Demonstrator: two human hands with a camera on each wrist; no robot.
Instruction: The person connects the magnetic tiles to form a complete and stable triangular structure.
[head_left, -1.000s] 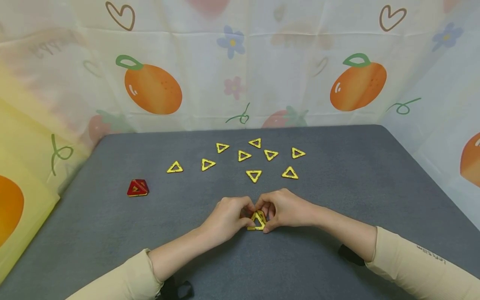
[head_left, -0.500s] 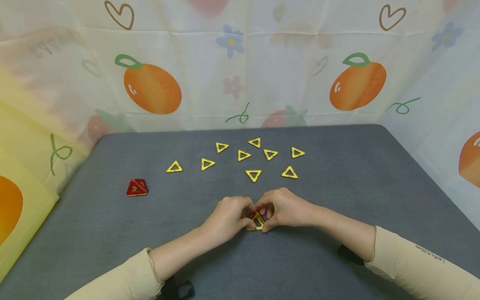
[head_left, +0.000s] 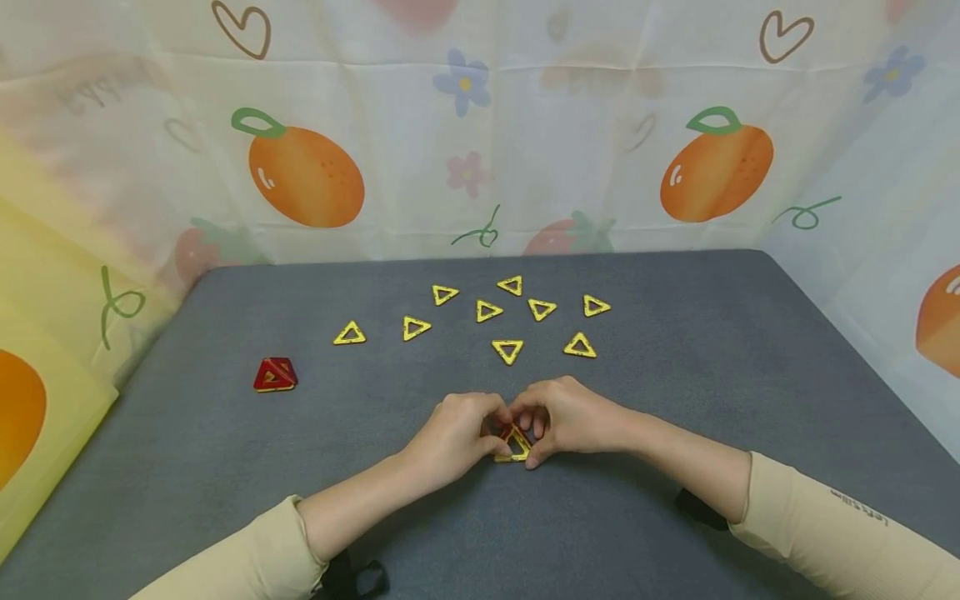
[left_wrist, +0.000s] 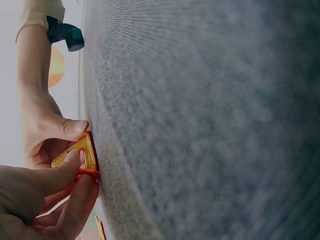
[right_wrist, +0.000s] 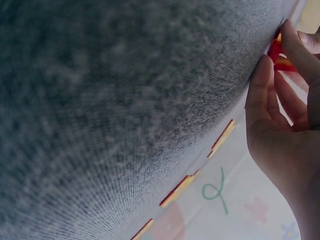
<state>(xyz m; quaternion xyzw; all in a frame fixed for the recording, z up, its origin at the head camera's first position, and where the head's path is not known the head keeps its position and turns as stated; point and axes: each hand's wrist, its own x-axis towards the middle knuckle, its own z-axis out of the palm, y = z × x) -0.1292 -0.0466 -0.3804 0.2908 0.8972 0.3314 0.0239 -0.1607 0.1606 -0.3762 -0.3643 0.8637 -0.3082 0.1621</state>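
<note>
At the table's near middle, my left hand and right hand meet around a small group of yellow-and-red triangular tiles leaning together like a pyramid. The left thumb and fingers pinch its left side. On the other side, the right thumb touches the lower corner while its index finger curls over the top. In the left wrist view, a translucent orange tile with a red edge sits between both hands' fingertips. Fingers cover much of the red and orange tiles in the right wrist view.
A finished-looking red pyramid stands at the left. Several flat yellow triangular tiles lie beyond the hands, including one pointing toward me and one at the far right. A printed curtain hangs behind the grey table.
The tiles between my hands have shifted together: a yellow face behind the front tile has given way to red near the top. Both hands stay almost in place.
</note>
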